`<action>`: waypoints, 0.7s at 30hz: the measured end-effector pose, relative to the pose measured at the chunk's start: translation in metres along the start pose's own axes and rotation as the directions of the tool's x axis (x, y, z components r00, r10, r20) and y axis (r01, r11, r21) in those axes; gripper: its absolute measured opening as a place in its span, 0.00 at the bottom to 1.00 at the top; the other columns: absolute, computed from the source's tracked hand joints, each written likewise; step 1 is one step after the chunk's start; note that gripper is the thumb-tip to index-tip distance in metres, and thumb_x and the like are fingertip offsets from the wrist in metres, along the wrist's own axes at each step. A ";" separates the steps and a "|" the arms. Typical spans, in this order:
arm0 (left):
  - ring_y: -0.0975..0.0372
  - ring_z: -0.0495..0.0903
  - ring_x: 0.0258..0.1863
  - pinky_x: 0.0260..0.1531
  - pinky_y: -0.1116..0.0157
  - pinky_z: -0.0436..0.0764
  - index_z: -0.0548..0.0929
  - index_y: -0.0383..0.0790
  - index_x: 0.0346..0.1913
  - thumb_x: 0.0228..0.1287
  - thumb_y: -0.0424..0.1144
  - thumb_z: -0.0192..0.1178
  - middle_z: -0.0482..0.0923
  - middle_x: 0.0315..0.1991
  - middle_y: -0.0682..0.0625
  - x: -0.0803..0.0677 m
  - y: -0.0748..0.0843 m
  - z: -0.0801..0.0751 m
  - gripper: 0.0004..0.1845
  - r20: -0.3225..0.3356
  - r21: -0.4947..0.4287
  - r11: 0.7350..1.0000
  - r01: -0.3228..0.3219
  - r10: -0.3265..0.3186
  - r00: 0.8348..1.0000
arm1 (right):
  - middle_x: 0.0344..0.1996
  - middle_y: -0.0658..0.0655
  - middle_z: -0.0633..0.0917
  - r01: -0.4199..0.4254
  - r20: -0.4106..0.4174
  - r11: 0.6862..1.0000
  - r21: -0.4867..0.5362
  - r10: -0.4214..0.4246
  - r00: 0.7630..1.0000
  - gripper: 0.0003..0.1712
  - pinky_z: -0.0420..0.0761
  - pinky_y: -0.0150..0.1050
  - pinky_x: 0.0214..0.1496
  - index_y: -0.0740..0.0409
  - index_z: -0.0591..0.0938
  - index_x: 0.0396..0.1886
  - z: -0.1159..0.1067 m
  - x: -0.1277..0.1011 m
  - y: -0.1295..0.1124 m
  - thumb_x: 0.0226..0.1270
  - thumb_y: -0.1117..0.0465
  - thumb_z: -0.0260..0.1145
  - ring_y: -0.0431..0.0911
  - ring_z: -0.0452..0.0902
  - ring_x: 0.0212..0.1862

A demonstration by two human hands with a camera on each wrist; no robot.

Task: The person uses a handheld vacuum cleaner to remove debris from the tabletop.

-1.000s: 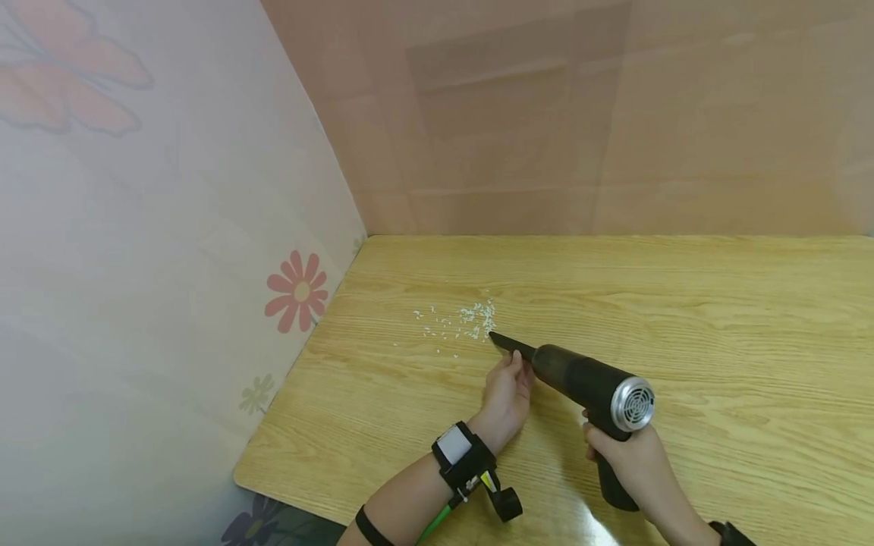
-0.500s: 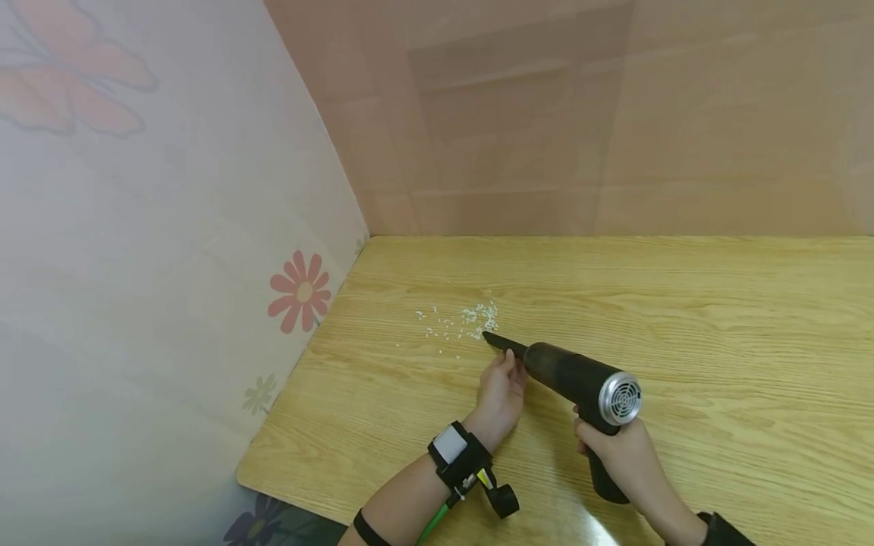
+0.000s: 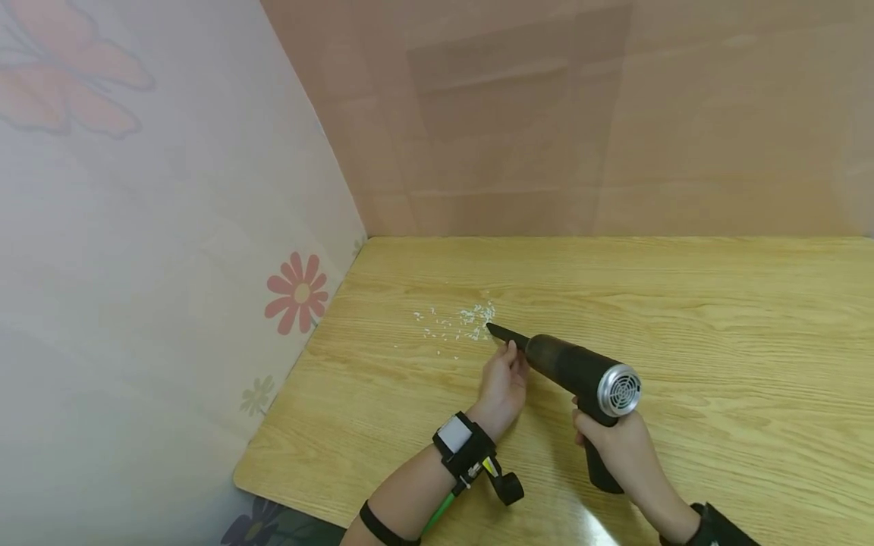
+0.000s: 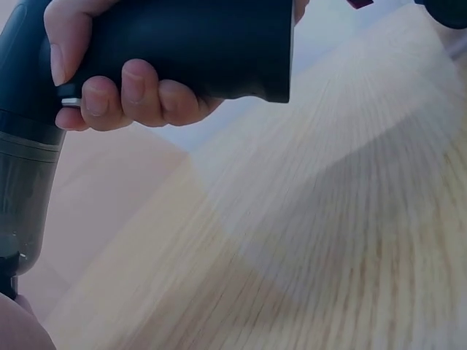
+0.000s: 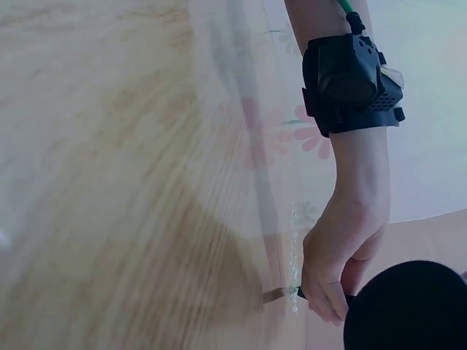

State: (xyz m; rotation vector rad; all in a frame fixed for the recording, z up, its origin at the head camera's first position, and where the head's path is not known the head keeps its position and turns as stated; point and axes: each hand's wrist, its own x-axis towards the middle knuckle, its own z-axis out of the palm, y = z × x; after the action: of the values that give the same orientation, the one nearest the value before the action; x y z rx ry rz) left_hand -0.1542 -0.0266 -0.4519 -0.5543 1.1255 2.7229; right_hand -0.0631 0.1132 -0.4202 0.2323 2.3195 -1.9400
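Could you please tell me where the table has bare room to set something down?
The table is bare right of the handheld vacuum, out to the back wall. It is crowded near the white grains, where the left hand steadies the nozzle and the right hand grips the handle.

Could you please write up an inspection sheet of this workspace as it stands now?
Surface: wooden table, light grain, glossy near the front edge.
Job's things: black handheld vacuum, nozzle tip at the scattered white grains.
Clutter: nothing seen beyond the grains.
Grips: right hand grips the vacuum's handle; left hand rests beside the nozzle, fingers touching it.
Cables: green cord runs from the black wrist unit on the left forearm.
Surroundings: floral panel on the left, plain brownish panel behind.
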 end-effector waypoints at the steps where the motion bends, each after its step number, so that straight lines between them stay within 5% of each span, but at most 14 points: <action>1: 0.70 0.76 0.44 0.57 0.73 0.75 0.61 0.29 0.65 0.75 0.33 0.44 0.73 0.47 0.52 0.001 0.000 0.000 0.20 -0.006 -0.010 1.000 0.000 0.000 1.000 | 0.28 0.46 0.80 -0.004 0.001 1.000 -0.006 0.004 1.000 0.16 0.79 0.32 0.30 0.70 0.73 0.49 0.000 0.001 0.000 0.62 0.68 0.61 0.39 0.77 0.23; 21: 0.71 0.75 0.38 0.45 0.77 0.77 0.65 0.34 0.56 0.75 0.33 0.44 0.74 0.38 0.56 0.004 0.003 -0.007 0.11 -0.038 -0.036 0.999 -0.010 0.009 0.999 | 0.24 0.50 0.80 -0.029 0.034 0.998 -0.051 0.031 0.999 0.17 0.78 0.32 0.31 0.71 0.74 0.49 0.004 0.002 -0.004 0.62 0.67 0.61 0.39 0.76 0.23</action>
State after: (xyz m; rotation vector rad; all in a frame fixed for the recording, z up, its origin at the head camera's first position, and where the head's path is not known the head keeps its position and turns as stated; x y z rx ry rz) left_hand -0.1574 -0.0335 -0.4557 -0.6091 1.0925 2.7570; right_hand -0.0655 0.1089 -0.4171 0.2258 2.3253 -1.8541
